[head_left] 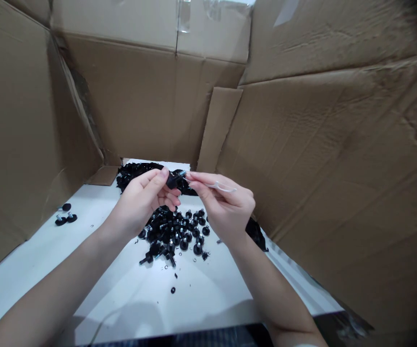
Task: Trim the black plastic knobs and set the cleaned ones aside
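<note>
Between the thumb and fingers of my left hand is a black knob with a metal threaded stud, its stud pointing right. My right hand pinches a thin white tool whose near end is by the stud; whether its tip touches the stud I cannot tell. Below both hands lies a heap of black knobs with studs, several of them standing stud up. Small black rings and scraps are scattered in front of the heap.
Cardboard walls enclose the white table at the back and both sides. A black plastic bag lies behind the hands, and a black piece by the right wall. Three loose knobs sit at the left.
</note>
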Action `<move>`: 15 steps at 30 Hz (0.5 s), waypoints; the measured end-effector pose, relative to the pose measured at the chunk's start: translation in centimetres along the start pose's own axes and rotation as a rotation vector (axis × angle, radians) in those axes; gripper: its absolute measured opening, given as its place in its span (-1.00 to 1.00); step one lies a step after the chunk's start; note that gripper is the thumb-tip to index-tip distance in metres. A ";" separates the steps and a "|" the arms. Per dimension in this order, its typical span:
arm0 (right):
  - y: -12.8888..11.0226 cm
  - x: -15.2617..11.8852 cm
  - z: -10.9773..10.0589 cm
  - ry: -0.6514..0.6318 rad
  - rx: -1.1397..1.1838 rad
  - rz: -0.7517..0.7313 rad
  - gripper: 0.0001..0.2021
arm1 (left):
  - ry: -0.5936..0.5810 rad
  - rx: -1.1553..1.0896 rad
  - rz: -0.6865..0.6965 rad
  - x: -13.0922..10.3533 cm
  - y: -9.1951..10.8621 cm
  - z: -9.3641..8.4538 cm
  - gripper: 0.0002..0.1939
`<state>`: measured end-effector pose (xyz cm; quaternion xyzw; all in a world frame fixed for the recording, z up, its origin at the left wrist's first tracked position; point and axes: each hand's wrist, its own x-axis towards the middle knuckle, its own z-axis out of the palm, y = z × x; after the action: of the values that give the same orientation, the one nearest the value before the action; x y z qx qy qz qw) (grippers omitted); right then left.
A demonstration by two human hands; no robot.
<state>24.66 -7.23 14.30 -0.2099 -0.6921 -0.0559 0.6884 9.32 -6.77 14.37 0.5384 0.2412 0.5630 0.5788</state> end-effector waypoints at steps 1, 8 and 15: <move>0.0 -0.1 0.1 0.020 0.014 0.010 -0.83 | -0.014 -0.049 -0.039 0.0 0.1 0.2 -0.66; -0.1 -0.5 0.5 0.066 0.042 0.028 -0.88 | 0.024 -0.330 -0.348 -0.1 0.5 0.9 -0.59; 0.2 -0.9 0.6 0.081 0.014 0.005 -0.82 | 0.042 -0.348 -0.367 -0.2 0.5 1.2 -0.60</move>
<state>24.19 -7.02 13.34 -0.2043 -0.6635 -0.0577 0.7174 10.13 -7.51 15.09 0.3660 0.2461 0.4926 0.7502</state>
